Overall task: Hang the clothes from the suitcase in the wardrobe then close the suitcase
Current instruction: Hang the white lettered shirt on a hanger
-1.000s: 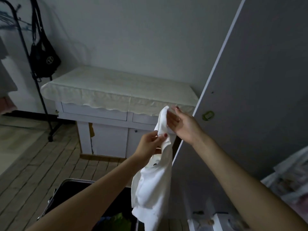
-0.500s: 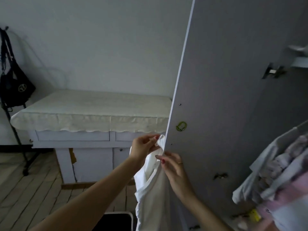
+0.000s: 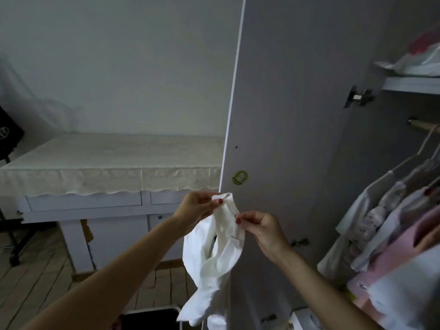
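At the bottom centre of the frame, the dark rim of the open suitcase (image 3: pixel 152 317) showed just below the hanging tail of a white garment (image 3: pixel 214 253). Both bare forearms reached up from the lower corners to the middle of the frame, where the left hand (image 3: pixel 197 207) pinched the top edge of the white garment between thumb and curled fingers, and the right hand (image 3: pixel 259 226) pinched the same cloth just beside it, a little lower and to the right. The garment drooped from the two grips in loose folds. Behind the hands stood the open grey wardrobe door (image 3: pixel 285 115), with a round green sticker (image 3: pixel 240 177) just above the left hand. At the right edge, pale and pink clothes (image 3: pixel 392 225) hung on hangers from a rail (image 3: pixel 423 126), under a shelf (image 3: pixel 409 84) in the upper right. To the left, behind the door, a white desk (image 3: pixel 83 210) stood under a cream cloth (image 3: pixel 107 163), against a plain wall, with a black bag (image 3: pixel 9 134) at the far left edge.
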